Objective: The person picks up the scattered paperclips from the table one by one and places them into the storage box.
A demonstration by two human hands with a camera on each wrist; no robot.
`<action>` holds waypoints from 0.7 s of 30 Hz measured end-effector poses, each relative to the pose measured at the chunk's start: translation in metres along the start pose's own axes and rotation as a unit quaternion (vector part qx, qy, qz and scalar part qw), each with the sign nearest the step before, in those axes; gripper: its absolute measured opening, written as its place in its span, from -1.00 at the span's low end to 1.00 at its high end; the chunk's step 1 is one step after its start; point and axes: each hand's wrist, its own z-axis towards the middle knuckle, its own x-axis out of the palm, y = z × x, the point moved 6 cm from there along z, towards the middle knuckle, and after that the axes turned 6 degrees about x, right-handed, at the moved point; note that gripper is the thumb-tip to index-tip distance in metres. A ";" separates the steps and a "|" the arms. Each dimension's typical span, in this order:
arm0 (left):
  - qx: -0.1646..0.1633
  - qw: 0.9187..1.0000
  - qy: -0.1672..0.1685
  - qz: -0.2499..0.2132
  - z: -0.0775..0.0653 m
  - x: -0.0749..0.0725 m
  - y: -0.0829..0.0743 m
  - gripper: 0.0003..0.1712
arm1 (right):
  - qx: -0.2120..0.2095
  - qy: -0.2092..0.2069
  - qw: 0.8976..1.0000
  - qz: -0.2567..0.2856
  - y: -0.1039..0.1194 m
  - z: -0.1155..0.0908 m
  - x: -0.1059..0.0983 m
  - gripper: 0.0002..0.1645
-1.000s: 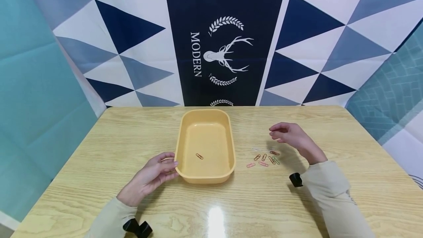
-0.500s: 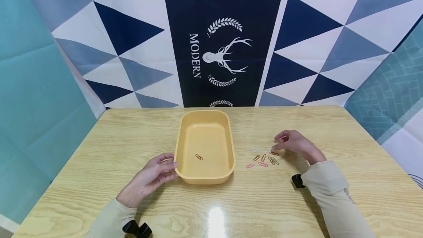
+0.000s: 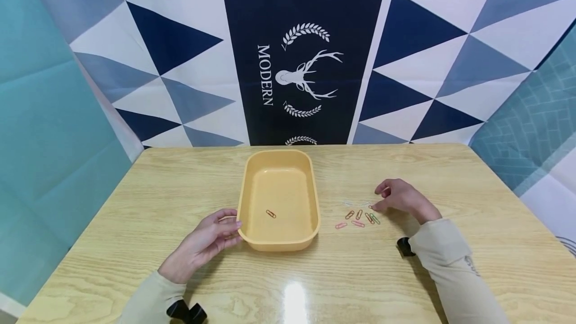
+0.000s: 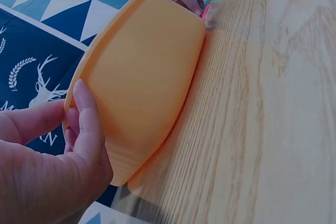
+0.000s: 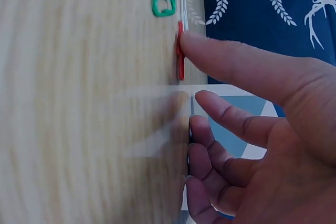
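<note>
A pale-orange plastic tray [image 3: 281,245] stands on the table with one reddish paper clip [image 3: 271,214] inside. My left hand [image 3: 204,241] pinches its left rim between thumb and fingers, plainest in the left wrist view. To the right of the tray my right hand [image 3: 402,200] reaches down to the table. In the right wrist view its thumb touches a red paper clip [image 5: 181,69], while the fingers stay apart from the thumb. Beside it lie a green clip [image 3: 375,219], pink clips [image 3: 358,224], whitish clips [image 3: 348,203] and several reddish ones [image 3: 350,214].
A wood-grain table [image 3: 252,289] carries everything. Behind it hangs a patterned cloth [image 3: 306,79] with triangles and a deer head. Black wrist mounts [image 3: 405,247] are on both sleeves.
My right hand has come down from above the clips, and its thumb now covers part of the red clip. The left hand and the tray look the same.
</note>
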 end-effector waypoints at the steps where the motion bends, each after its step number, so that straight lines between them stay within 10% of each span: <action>1: 0.001 1.000 0.000 0.000 0.000 0.000 0.000 -0.49 | -0.002 -0.003 1.000 0.001 -0.001 0.000 -0.001 -0.52; 21: 0.002 1.000 0.000 0.002 0.000 0.002 -0.001 -0.53 | -0.063 -0.081 0.990 -0.101 0.003 -0.004 -0.010 -0.94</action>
